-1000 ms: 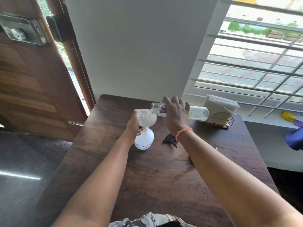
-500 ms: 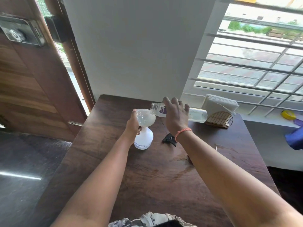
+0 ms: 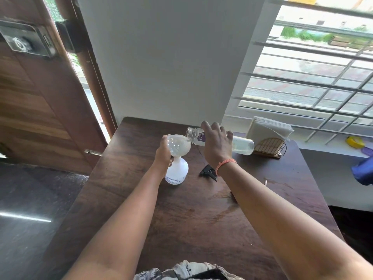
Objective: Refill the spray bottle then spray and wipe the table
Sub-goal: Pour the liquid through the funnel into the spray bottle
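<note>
A white spray bottle (image 3: 177, 172) without its head stands on the dark wooden table (image 3: 191, 219). A translucent funnel (image 3: 179, 145) sits in its neck, held by my left hand (image 3: 163, 153). My right hand (image 3: 217, 144) grips a clear water bottle (image 3: 242, 145) with a purple label. The bottle lies almost level, its open mouth over the funnel's rim. The black spray head (image 3: 207, 171) lies on the table just right of the spray bottle.
A wire holder with white napkins (image 3: 269, 136) stands at the table's back right. A wet patch (image 3: 220, 197) marks the wood under my right forearm. A wooden door is at the left, a barred window and a sill with a yellow object (image 3: 354, 141) at the right.
The water bottle's open mouth has dropped slightly lower over the funnel. Both hands stay in nearly the same place.
</note>
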The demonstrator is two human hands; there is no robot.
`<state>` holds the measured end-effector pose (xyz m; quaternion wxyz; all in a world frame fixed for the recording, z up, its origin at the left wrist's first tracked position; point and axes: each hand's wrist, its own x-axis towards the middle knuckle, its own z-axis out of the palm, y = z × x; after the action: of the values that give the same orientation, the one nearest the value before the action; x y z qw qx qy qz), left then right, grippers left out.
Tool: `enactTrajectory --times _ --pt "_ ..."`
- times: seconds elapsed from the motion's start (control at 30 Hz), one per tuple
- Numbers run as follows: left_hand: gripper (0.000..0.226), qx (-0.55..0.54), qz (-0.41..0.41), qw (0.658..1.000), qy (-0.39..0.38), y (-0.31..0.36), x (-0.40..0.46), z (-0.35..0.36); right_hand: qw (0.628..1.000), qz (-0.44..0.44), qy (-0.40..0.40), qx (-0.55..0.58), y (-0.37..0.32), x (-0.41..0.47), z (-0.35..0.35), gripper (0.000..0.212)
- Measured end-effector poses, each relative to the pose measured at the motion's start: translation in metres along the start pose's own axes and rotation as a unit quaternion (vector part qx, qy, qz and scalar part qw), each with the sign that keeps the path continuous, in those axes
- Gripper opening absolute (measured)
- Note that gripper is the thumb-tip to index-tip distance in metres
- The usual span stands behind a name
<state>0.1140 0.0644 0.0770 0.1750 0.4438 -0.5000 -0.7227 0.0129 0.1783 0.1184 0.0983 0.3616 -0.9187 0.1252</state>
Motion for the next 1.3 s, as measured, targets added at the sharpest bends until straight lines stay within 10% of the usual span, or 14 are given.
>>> enactTrajectory --times 1.3 --pt "0.054 0.049 -0.014 0.999 -0.003 0.009 0.004 -0.001 1.0 -0.001 -0.001 0.018 -0.007 0.002 -0.006 0.053"
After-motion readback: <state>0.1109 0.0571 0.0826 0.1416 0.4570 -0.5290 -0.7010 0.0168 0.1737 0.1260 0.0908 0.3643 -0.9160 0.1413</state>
